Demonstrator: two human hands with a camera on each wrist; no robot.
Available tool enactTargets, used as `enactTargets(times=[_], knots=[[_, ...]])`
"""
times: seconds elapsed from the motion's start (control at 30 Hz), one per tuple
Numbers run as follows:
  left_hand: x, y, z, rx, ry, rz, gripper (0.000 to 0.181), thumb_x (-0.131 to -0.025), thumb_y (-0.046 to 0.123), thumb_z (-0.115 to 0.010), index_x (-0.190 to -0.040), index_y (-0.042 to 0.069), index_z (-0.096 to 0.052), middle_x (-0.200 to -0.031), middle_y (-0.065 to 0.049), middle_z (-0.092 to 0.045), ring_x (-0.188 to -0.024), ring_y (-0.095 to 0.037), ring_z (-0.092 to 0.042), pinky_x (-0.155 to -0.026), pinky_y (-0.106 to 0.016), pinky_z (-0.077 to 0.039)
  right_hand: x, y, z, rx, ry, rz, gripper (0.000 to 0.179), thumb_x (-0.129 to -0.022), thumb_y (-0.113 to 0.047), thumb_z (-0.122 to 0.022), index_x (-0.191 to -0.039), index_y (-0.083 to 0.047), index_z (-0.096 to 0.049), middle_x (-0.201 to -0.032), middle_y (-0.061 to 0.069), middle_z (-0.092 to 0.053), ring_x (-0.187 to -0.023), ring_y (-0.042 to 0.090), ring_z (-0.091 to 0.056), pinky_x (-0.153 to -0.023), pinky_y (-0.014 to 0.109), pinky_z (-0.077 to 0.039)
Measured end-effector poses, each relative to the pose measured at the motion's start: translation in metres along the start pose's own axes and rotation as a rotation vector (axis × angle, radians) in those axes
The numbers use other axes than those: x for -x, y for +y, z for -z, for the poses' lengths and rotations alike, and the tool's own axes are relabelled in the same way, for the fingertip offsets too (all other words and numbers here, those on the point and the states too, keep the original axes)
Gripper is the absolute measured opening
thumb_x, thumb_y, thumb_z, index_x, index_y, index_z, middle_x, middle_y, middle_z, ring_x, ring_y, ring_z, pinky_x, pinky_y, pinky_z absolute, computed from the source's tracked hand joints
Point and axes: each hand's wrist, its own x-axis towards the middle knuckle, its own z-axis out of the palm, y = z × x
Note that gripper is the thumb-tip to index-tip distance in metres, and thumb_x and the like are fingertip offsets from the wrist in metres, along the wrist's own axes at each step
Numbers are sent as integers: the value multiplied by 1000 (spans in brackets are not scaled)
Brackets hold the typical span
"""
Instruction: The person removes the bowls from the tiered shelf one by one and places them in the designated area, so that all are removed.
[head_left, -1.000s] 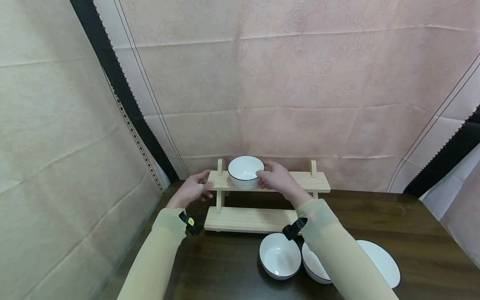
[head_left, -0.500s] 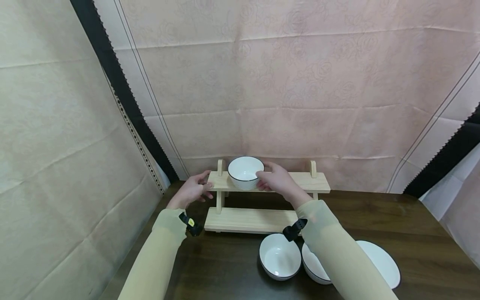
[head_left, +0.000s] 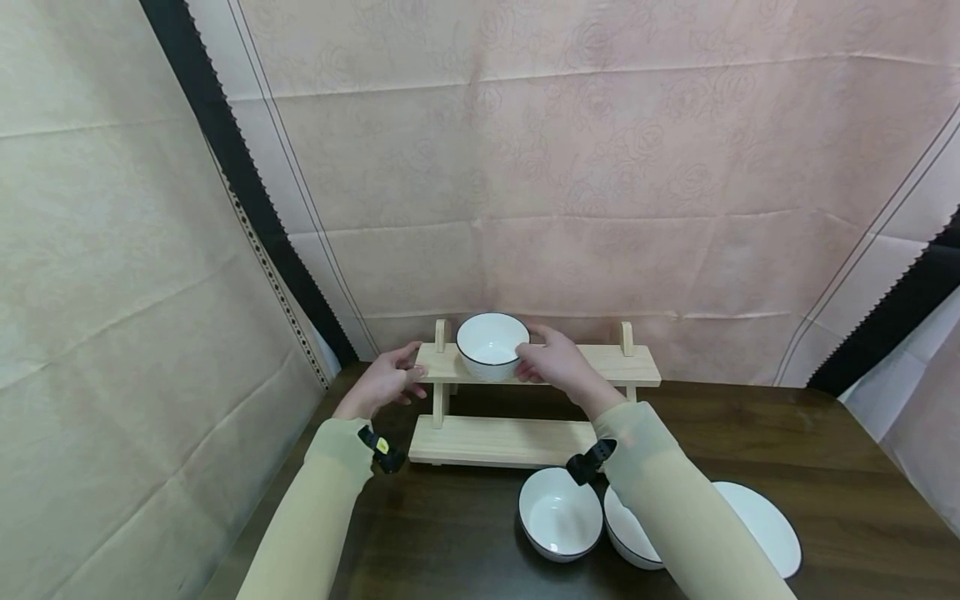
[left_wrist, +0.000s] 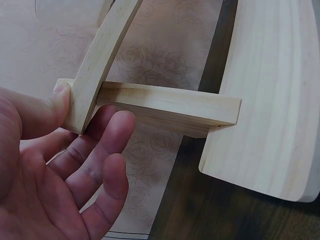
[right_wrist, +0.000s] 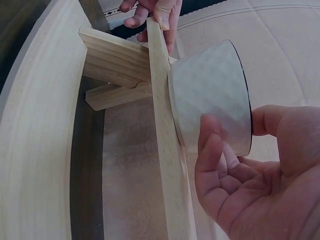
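Observation:
A white bowl (head_left: 491,337) with a dark rim stands upright on the left part of the upper board of a two-tier wooden shelf (head_left: 510,442). My right hand (head_left: 558,362) grips this bowl from the right, thumb at the rim; in the right wrist view its textured side (right_wrist: 210,95) shows, with the base against the board. At the shelf's left end, my left hand (head_left: 382,381) pinches the upper board. The left wrist view has the thumb (left_wrist: 61,100) on top of the board's end and the fingers below it.
In front of the shelf, a second white bowl (head_left: 560,512) sits on the dark wooden table (head_left: 435,533). Beside it, a third bowl (head_left: 628,533) and a white plate (head_left: 761,525) are partly hidden by the right sleeve. Pale patterned cloth (head_left: 600,167) hangs behind.

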Motion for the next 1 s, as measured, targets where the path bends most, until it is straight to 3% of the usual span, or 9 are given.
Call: enactTargets(times=[0.57, 1.0], knots=[[-1, -1, -1, 3, -2, -11, 72, -113, 26, -57, -176, 17, -22, -154, -21, -61, -94, -20, -76, -79, -33, -58, 4, 0, 2, 5, 8, 10, 62, -104, -17, -51, -164, -1, -41, -106, 18, -78, -85, 18, -72, -77, 25, -63], [0, -1, 0, -11, 3, -14, 72, -114, 26, -57, -176, 17, -23, -156, -21, -60, -95, -20, -76, -80, -33, -58, 17, 13, 13, -12, 28, -12, 64, -101, -15, -52, -163, -4, -43, -96, 11, -81, -81, 14, -73, -78, 27, -61]])
